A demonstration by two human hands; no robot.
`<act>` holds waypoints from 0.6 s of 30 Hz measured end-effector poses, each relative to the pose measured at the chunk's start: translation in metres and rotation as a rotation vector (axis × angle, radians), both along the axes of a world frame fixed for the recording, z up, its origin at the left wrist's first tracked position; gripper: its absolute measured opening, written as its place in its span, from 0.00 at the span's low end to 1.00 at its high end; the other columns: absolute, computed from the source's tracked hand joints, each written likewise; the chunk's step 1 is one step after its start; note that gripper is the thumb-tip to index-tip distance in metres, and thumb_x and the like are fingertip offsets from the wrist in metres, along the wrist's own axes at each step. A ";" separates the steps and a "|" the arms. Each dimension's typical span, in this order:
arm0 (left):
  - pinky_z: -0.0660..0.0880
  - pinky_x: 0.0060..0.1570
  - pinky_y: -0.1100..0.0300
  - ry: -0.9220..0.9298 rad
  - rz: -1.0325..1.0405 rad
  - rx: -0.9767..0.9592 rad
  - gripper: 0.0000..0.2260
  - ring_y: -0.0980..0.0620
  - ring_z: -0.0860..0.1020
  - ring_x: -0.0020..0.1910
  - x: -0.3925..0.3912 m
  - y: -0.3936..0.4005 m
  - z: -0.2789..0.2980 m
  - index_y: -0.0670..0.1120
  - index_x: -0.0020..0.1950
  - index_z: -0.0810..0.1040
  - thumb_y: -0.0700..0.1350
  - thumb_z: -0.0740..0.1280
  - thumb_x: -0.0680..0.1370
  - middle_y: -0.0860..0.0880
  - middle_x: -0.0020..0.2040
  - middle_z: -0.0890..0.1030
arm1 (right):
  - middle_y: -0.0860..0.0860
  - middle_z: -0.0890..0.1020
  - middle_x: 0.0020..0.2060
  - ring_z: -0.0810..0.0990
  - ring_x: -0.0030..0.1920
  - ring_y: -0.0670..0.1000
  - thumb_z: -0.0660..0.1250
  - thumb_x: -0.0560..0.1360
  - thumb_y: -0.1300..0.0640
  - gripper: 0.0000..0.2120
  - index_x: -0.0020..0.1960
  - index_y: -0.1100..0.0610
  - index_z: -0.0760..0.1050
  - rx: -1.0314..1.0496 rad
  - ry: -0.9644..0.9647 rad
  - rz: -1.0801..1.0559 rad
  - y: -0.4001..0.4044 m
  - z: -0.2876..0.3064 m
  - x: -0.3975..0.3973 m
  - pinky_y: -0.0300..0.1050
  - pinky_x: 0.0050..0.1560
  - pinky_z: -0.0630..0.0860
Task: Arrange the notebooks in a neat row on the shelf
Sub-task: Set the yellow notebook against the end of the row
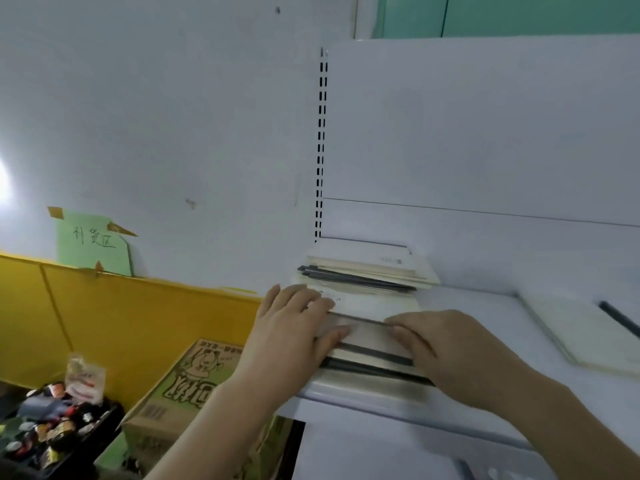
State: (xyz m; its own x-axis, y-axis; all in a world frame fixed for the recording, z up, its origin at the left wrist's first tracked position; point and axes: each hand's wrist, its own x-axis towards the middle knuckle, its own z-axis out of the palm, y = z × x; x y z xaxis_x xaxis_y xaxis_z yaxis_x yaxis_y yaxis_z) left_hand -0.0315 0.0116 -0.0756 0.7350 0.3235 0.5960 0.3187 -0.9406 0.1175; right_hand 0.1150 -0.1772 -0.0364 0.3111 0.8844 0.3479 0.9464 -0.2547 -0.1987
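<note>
I judge squaring underway: left hand and right hand, fingers flat, press cream elastic-banded notebooks at white shelf's left front corner; next, the lone notebook rightward.

Two hands, two notebook piles — one loose notebook.
</note>
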 end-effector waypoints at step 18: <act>0.58 0.75 0.46 -0.232 -0.149 0.108 0.30 0.46 0.60 0.76 0.016 -0.034 0.079 0.51 0.74 0.65 0.67 0.57 0.77 0.48 0.73 0.68 | 0.36 0.81 0.40 0.78 0.39 0.40 0.56 0.77 0.41 0.08 0.47 0.34 0.73 0.363 -0.009 -0.109 -0.053 0.077 -0.016 0.32 0.38 0.72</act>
State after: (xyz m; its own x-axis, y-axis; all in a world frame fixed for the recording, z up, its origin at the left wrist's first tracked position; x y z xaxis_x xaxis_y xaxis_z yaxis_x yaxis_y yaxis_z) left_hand -0.0152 -0.0229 0.0032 0.6096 0.1477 0.7788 0.1523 -0.9860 0.0678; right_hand 0.0989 -0.2306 0.0407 0.3919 0.6650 0.6357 0.9198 -0.2681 -0.2866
